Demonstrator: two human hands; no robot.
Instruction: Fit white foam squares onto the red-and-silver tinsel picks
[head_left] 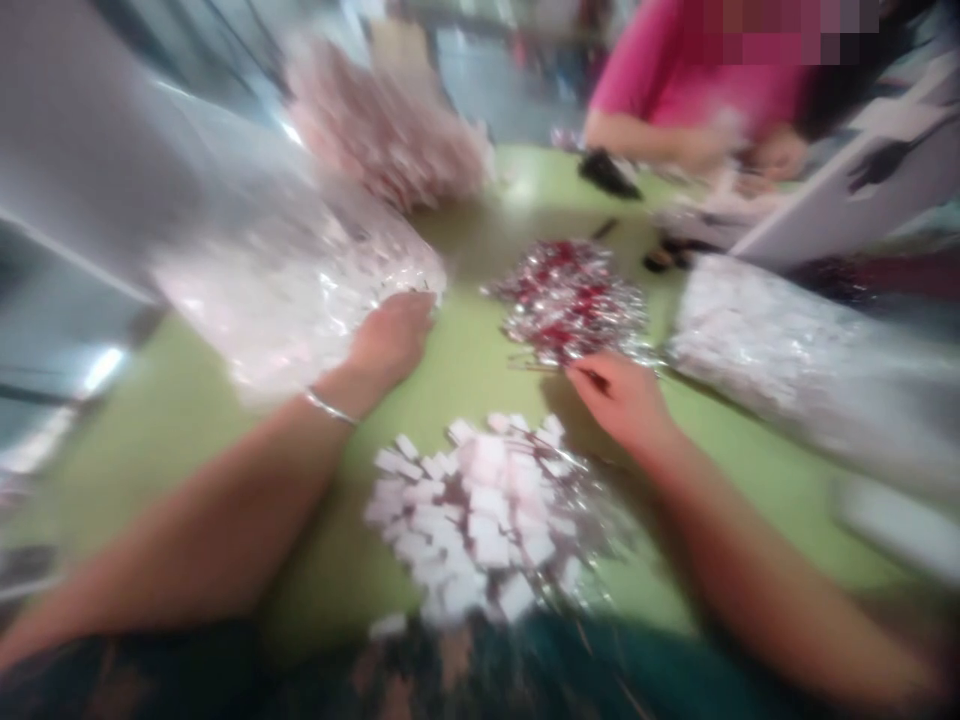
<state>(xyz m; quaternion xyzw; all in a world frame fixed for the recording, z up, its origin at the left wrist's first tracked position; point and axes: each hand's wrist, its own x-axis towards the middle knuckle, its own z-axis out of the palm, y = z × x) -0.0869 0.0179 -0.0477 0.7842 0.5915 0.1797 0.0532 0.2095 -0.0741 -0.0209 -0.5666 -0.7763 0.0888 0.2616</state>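
Observation:
My left hand (394,335) is at the near right edge of a large clear plastic bag (292,310) of whitish contents. Its fingers curl downward, and blur hides what they grip. My right hand (622,395) is closed in a pinch at the near edge of a pile of shiny red and silver pieces (574,300). Whatever sits between those fingertips is too blurred to name. Between my forearms, close to my body, lies a heap of small white tags (480,500), with thin shiny strands on its right side.
A second plastic bag of white items (772,330) lies at right on the green table (465,370). Behind the left bag is a pinkish bundle (390,130). Across the table a person in a pink top (645,80) handles something. A black object (609,173) lies near them.

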